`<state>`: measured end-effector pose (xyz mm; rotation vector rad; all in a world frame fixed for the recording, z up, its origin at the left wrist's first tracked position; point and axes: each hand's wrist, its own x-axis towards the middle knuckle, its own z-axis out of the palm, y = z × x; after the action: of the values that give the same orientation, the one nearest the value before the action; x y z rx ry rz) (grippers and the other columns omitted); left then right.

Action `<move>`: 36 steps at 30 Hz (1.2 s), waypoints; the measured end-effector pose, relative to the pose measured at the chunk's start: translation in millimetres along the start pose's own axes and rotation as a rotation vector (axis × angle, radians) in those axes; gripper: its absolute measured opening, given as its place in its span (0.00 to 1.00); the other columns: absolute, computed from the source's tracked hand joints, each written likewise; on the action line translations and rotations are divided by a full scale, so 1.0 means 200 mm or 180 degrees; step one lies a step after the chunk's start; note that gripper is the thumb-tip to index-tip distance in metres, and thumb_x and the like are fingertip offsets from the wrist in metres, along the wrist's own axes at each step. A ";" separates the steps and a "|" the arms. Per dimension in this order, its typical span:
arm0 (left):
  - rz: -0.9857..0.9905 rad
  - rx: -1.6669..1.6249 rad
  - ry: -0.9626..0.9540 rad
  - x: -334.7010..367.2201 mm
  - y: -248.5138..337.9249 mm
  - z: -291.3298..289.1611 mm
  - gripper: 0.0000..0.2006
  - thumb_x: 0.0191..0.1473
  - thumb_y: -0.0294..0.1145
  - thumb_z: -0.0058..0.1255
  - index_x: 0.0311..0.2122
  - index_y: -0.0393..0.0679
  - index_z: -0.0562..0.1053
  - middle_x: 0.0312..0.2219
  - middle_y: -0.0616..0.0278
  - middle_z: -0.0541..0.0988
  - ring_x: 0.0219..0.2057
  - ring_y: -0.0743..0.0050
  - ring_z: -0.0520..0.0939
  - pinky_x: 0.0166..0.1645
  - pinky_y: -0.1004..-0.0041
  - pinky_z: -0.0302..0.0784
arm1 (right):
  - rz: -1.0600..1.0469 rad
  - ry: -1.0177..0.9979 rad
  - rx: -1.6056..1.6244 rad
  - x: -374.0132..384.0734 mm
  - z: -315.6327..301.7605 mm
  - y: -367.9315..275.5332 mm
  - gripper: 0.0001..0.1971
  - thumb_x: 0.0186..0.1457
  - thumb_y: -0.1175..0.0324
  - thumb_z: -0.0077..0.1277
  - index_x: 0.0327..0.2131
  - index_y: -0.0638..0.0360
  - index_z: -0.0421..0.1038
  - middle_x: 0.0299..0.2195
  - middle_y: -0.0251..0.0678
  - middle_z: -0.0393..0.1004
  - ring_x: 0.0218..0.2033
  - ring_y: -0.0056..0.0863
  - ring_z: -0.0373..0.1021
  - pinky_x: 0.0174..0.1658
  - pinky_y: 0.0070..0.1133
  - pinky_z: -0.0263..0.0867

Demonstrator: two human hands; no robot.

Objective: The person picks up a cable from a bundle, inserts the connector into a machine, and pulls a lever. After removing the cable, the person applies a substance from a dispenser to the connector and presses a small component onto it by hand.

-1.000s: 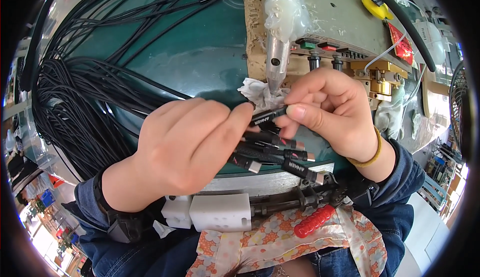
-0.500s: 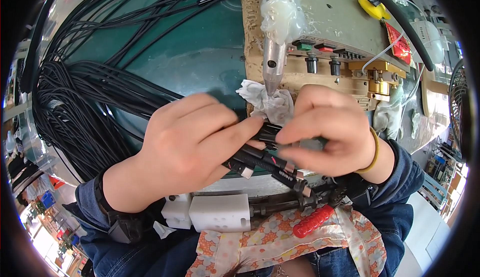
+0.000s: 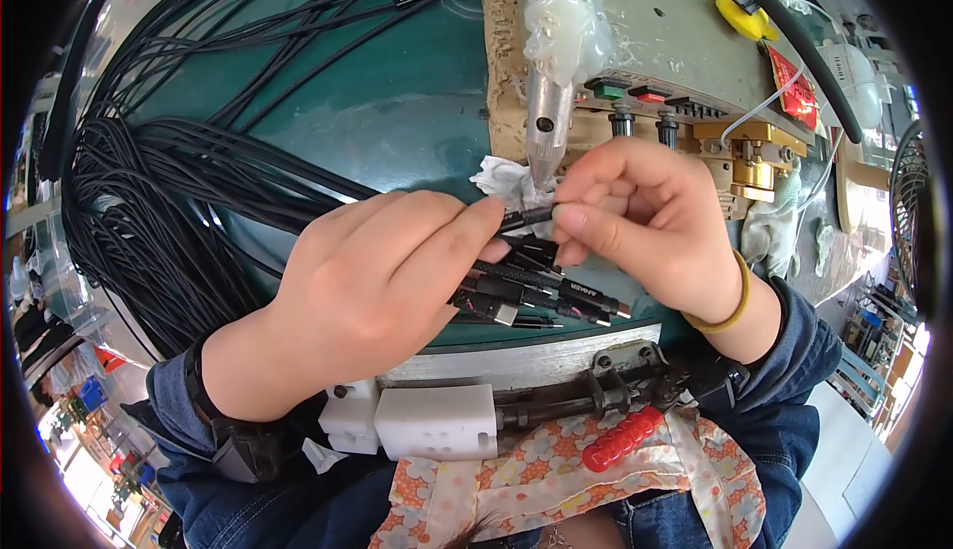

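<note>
Hands, left (image 3: pixel 372 276) and right (image 3: pixel 645 221), pinch one cable connector (image 3: pixel 526 217) under one nozzle (image 3: pixel 548 142).

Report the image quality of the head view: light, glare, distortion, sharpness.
Head view: strong fisheye, a black rim all round, and the green table edge bows. Bright, even light with soft shadows. Glare on the metal nozzle and blown-out whites at the lower left edge. The left hand, right hand and the cable connector between them look sharp; the rim clutter is squeezed and smeared.
</note>
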<state>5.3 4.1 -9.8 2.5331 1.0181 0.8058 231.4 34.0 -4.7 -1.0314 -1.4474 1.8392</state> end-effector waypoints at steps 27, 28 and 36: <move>0.0255 0.0055 0.0403 0.03 0.01 -0.02 0.17 0.33 0.22 0.55 0.35 0.32 0.74 0.23 0.59 0.72 0.20 0.69 0.74 0.21 0.77 0.69 | 0.0247 -0.0255 0.1005 -0.01 -0.03 0.01 0.04 0.55 0.80 0.48 0.35 0.68 0.66 0.27 0.36 0.75 0.28 0.20 0.73 0.32 0.16 0.70; 0.0100 0.0054 0.0481 0.03 0.02 -0.01 0.17 0.34 0.23 0.55 0.35 0.32 0.74 0.22 0.59 0.71 0.19 0.70 0.73 0.20 0.77 0.69 | 0.0205 -0.0274 0.1003 -0.02 -0.03 0.01 0.04 0.55 0.80 0.47 0.35 0.68 0.66 0.27 0.36 0.75 0.28 0.20 0.73 0.32 0.16 0.71; 0.0251 0.0181 0.0005 0.00 0.02 -0.06 0.20 0.32 0.26 0.60 0.37 0.33 0.75 0.18 0.63 0.68 0.17 0.72 0.71 0.21 0.76 0.66 | 0.0297 -0.0400 0.0971 -0.02 -0.02 -0.01 0.04 0.55 0.80 0.47 0.35 0.68 0.67 0.26 0.37 0.74 0.27 0.21 0.73 0.31 0.16 0.71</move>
<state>1.6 1.8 1.7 2.6359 0.9600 0.8112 238.1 32.9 -2.6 -0.8568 -1.1537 2.1444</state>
